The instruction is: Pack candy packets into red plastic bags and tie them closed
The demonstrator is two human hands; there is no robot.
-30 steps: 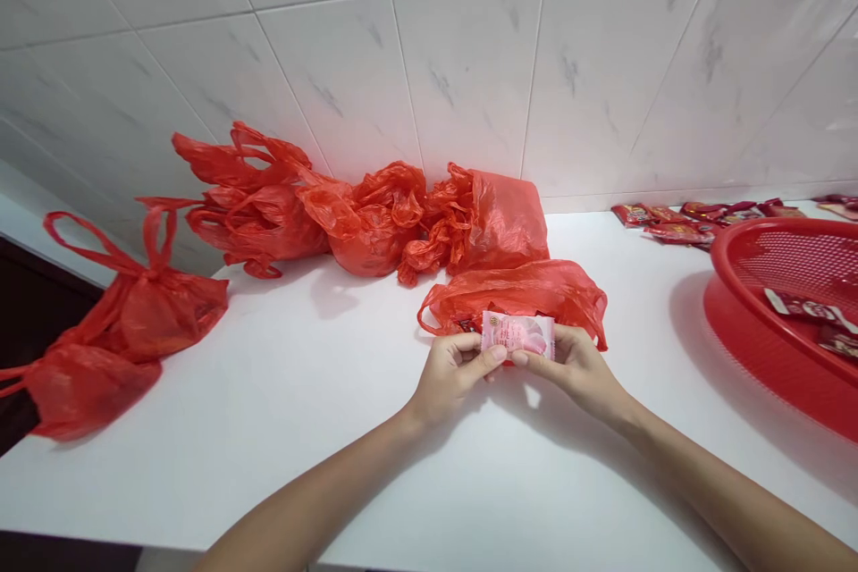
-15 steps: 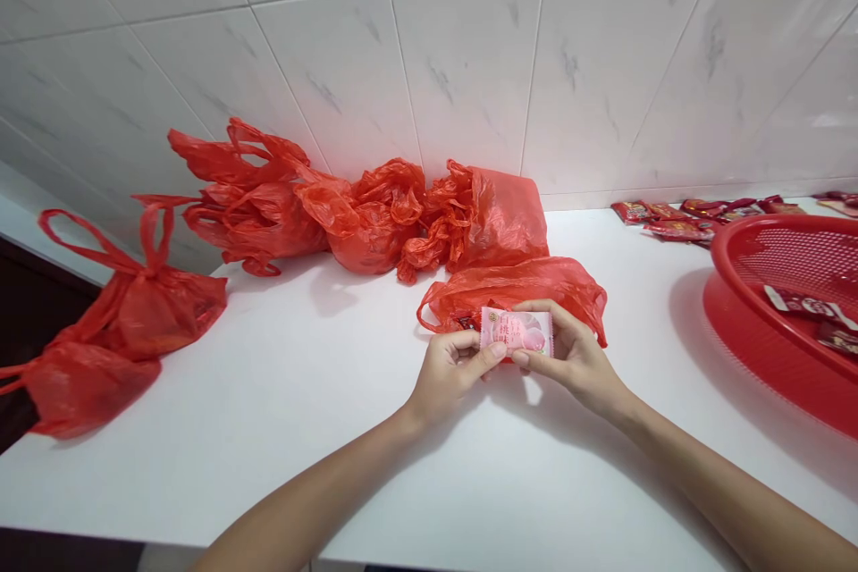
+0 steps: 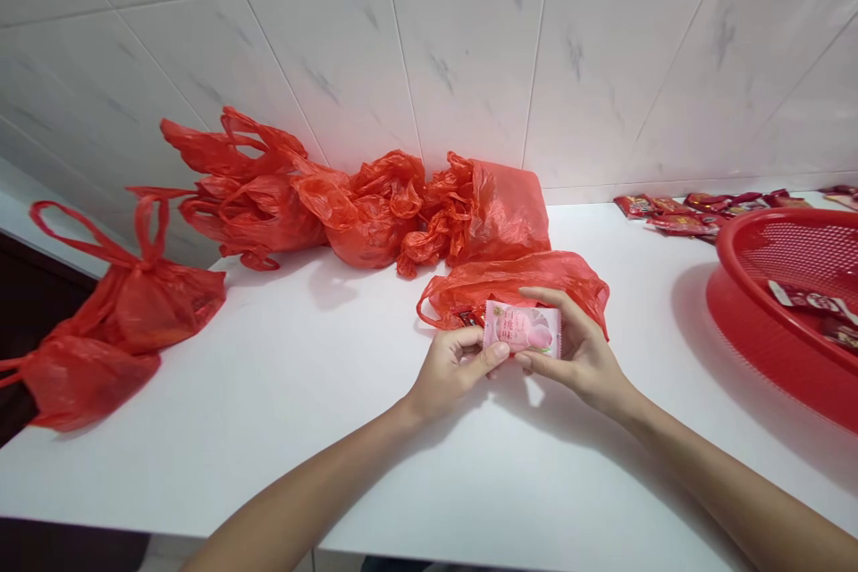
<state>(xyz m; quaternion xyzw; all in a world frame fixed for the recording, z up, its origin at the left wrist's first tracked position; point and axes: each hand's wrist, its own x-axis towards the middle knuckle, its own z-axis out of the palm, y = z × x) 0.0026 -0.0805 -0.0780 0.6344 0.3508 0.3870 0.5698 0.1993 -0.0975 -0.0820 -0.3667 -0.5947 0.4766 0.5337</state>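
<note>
Both hands hold a small pink candy packet (image 3: 522, 329) just above the white counter (image 3: 322, 411). My left hand (image 3: 454, 366) pinches its left end with thumb and fingers. My right hand (image 3: 577, 349) grips its right end, the index finger lying along the top edge. Directly behind the packet lies a flat red plastic bag (image 3: 516, 284) with a dark red wrapper showing at its mouth.
Several filled red plastic bags (image 3: 349, 206) lean on the tiled wall; two more (image 3: 113, 322) sit at the counter's left edge. A red mesh basket (image 3: 784, 304) holding wrapped candies stands at right. Loose red candy packets (image 3: 697, 213) lie along the back right.
The packet has tilted slightly and my right index finger has stretched over its top edge. Both hands stay in almost the same spot.
</note>
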